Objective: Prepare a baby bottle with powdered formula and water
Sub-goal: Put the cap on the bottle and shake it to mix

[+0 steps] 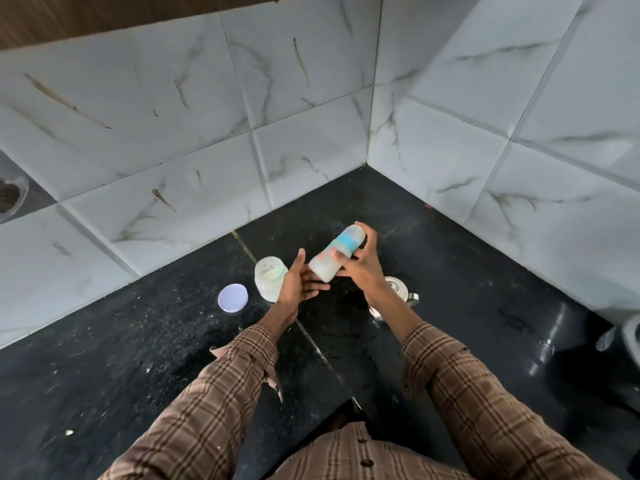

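Baby bottle tilted in the air above the black table, cap end up and away from me, milky liquid in the lower part. My right hand grips it around the teal collar, fingers curled tight on it. My left hand sits just left of the bottle's base, fingers straight and apart, touching it lightly. Formula jar stands open left of the bottle, its white lid lying further left. Steel vessel right of bottle, behind my wrist.
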